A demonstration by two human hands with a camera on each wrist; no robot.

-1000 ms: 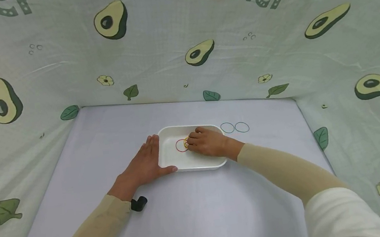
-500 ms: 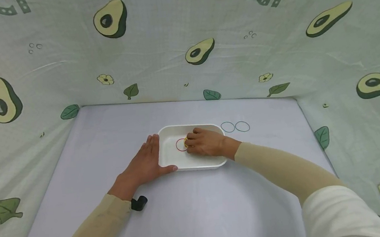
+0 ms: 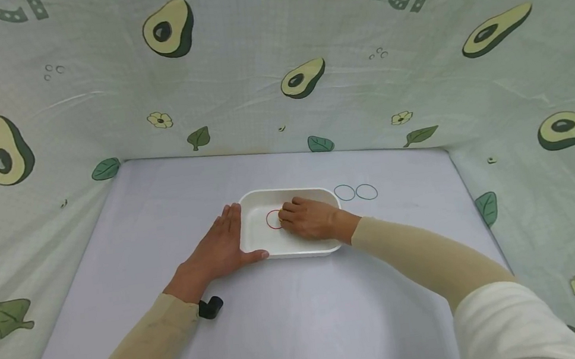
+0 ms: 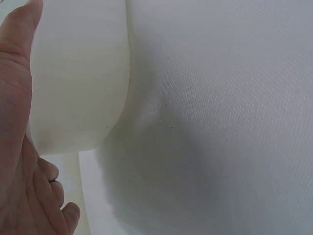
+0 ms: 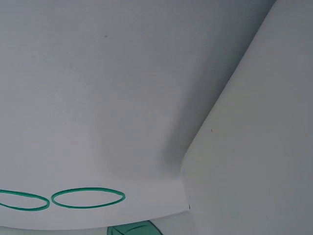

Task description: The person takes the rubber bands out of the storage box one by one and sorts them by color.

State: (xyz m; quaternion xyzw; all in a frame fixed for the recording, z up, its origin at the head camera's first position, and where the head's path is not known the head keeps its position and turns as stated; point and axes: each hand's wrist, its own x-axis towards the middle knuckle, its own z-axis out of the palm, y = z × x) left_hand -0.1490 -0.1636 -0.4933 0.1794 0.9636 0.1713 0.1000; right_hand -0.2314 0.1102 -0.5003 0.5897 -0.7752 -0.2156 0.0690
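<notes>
In the head view, a white rectangular tray (image 3: 259,240) stands mid-table. My left hand (image 3: 215,249) braces its left end, straight fingers along the short side and thumb spread along the front rim. The left wrist view shows the thumb (image 4: 14,63) against the tray's outer wall (image 4: 80,78). Inside the tray my right hand (image 3: 307,218) has curled fingers low over the floor. A sliver of yellow rubber band (image 3: 281,217) shows at its fingertips, mostly hidden under them. A red rubber band (image 3: 268,221) lies partly beneath those fingers.
Two green rubber bands (image 3: 344,185) lie side by side on the white table (image 3: 303,309), just past the tray's back right corner; the right wrist view shows green bands (image 5: 88,189) too. A patterned cloth (image 3: 235,60) surrounds the table's back and sides.
My right hand has shifted slightly toward the near left, and its fingers now cover more of the yellow rubber band. The left hand, tray and green bands stay put.
</notes>
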